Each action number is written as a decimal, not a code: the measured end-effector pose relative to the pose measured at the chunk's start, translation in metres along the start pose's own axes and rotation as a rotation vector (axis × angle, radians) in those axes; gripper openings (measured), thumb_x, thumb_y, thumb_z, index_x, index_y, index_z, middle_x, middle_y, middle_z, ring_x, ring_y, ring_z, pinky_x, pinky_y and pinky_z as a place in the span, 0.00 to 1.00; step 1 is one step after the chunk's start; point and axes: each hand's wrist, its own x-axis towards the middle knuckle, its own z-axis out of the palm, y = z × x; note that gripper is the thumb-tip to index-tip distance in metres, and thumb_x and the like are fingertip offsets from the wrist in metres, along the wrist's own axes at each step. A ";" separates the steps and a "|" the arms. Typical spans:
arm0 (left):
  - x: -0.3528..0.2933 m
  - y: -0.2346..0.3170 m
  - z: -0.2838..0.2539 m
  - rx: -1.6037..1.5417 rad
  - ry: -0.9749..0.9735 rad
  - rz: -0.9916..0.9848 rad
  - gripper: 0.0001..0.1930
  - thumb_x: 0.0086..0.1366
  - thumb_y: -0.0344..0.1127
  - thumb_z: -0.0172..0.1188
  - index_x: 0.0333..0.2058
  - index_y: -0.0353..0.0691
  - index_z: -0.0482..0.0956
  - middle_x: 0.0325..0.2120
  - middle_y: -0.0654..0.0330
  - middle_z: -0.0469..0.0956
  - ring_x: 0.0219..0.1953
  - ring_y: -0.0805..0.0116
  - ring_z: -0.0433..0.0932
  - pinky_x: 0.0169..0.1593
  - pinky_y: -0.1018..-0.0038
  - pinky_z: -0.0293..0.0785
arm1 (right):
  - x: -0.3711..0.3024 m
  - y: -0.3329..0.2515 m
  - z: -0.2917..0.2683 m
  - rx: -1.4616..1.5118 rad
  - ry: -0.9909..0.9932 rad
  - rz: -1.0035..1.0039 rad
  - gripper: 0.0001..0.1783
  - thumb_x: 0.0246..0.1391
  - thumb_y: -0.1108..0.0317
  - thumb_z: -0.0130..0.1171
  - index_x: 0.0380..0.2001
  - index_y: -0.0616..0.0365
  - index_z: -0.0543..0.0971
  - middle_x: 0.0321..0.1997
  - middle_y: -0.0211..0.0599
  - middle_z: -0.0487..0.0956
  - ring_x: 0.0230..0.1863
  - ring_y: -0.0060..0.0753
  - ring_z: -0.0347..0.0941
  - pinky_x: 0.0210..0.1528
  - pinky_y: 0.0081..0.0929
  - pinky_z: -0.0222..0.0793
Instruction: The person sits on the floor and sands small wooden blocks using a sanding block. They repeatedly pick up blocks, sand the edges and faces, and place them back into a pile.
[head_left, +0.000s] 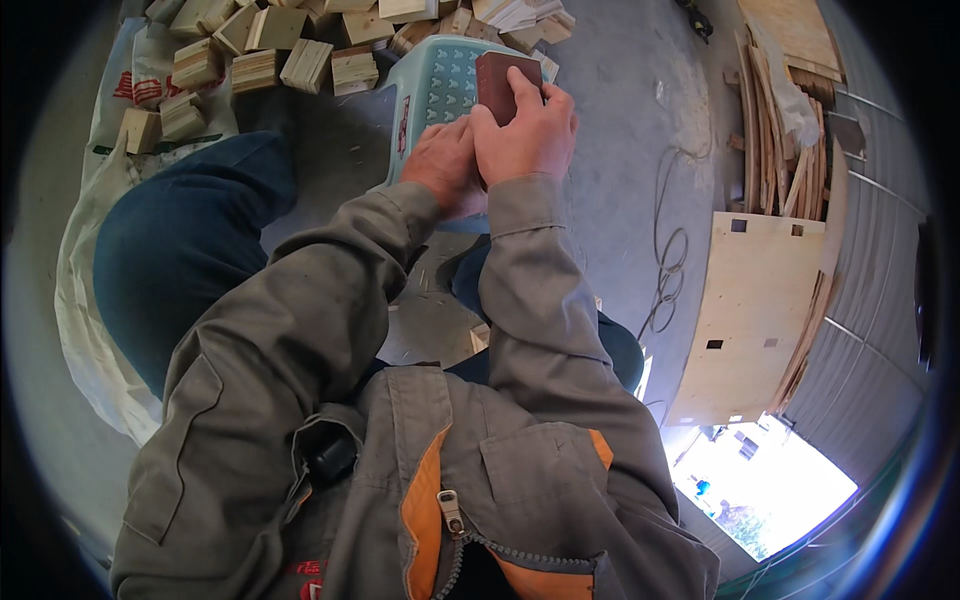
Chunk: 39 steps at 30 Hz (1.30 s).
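Observation:
A reddish-brown flat-faced block [493, 88] with a thin pale edge lies tilted over the light-blue plastic stool [420, 72]. My right hand [530, 130] grips it from above, the index finger stretched along its top face. Close against the right wrist, my left hand [445, 160] is closed at the block's near end. Its fingertips are partly hidden under the right hand. The underside of the block cannot be seen.
Many cut wooden blocks [275, 30] are heaped beyond and left of the stool, some on a white woven sack [110, 150]. A cable [668, 265] coils on the floor at right. Plywood sheets [750, 310] and stacked boards [765, 130] line the right side, near a bright opening [765, 485].

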 end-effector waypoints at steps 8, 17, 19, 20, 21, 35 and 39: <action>-0.001 -0.001 0.000 0.000 -0.038 0.043 0.40 0.52 0.41 0.74 0.64 0.40 0.70 0.58 0.51 0.76 0.64 0.51 0.74 0.69 0.58 0.64 | -0.022 0.011 0.002 0.022 0.068 -0.081 0.37 0.50 0.55 0.75 0.65 0.43 0.83 0.68 0.51 0.72 0.68 0.60 0.68 0.70 0.52 0.69; -0.003 -0.001 -0.001 -0.026 0.034 0.110 0.31 0.64 0.44 0.66 0.65 0.45 0.71 0.59 0.53 0.78 0.64 0.51 0.76 0.68 0.58 0.66 | -0.106 0.028 -0.030 0.070 0.037 -0.184 0.41 0.46 0.60 0.79 0.66 0.45 0.80 0.69 0.53 0.68 0.66 0.61 0.69 0.67 0.56 0.69; -0.002 0.006 -0.005 -0.053 0.026 0.079 0.32 0.64 0.44 0.66 0.65 0.47 0.71 0.60 0.53 0.78 0.63 0.50 0.76 0.68 0.58 0.67 | -0.117 0.031 -0.035 0.077 0.021 -0.186 0.41 0.46 0.61 0.79 0.67 0.46 0.80 0.69 0.54 0.68 0.66 0.61 0.69 0.67 0.56 0.69; -0.002 0.006 -0.005 -0.060 0.020 0.065 0.32 0.64 0.45 0.68 0.66 0.48 0.71 0.61 0.54 0.77 0.63 0.48 0.76 0.68 0.57 0.67 | -0.119 0.030 -0.036 0.082 0.025 -0.195 0.41 0.46 0.61 0.79 0.67 0.46 0.80 0.69 0.55 0.68 0.66 0.61 0.69 0.66 0.56 0.69; -0.002 0.005 -0.006 -0.068 0.015 0.051 0.33 0.63 0.45 0.69 0.66 0.48 0.71 0.62 0.54 0.77 0.62 0.46 0.76 0.69 0.57 0.67 | -0.118 0.029 -0.036 0.089 0.034 -0.190 0.41 0.45 0.61 0.79 0.66 0.46 0.80 0.68 0.54 0.68 0.65 0.61 0.69 0.66 0.56 0.69; 0.002 0.005 0.001 0.006 0.036 0.063 0.39 0.54 0.41 0.72 0.65 0.40 0.69 0.62 0.50 0.76 0.65 0.50 0.74 0.69 0.58 0.65 | -0.025 0.017 0.001 0.061 0.117 -0.080 0.35 0.46 0.59 0.76 0.62 0.43 0.84 0.65 0.48 0.73 0.65 0.59 0.71 0.67 0.52 0.70; 0.002 0.003 0.000 -0.018 0.046 0.010 0.41 0.52 0.42 0.75 0.64 0.40 0.69 0.62 0.50 0.75 0.66 0.51 0.74 0.69 0.58 0.65 | 0.001 0.007 0.003 0.026 0.044 -0.021 0.34 0.48 0.56 0.75 0.62 0.44 0.84 0.65 0.46 0.74 0.67 0.55 0.70 0.69 0.48 0.71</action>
